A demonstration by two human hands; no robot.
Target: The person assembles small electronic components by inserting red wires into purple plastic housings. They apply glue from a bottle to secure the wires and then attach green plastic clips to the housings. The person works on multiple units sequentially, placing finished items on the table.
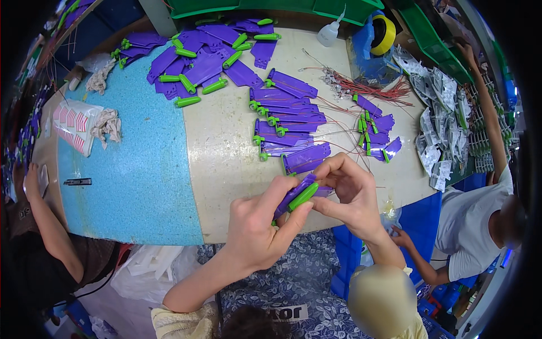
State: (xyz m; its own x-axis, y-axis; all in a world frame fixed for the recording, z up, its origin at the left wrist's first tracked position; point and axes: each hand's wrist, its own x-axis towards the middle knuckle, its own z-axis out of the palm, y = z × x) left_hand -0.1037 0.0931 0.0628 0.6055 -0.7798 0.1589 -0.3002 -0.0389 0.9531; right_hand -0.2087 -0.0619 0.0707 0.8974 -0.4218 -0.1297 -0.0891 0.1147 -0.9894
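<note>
While the left hand [254, 226] grips a purple-and-green part [304, 196], the right hand [354, 195] grasps it too, seemingly by its edge.

Worktable [220, 169]; purple-green parts [204, 69], red wires [387, 90]

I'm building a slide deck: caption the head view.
Left hand and right hand handle a purple-and-green plastic part near similar parts and red wires.

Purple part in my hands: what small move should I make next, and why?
Probably hold the purple part steady with your left hand and gently test its green piece with your right hand: the left hand pinches the part, the right hand's fingers are close beside it, and the view doesn't show whether the green piece sits firmly.
</note>
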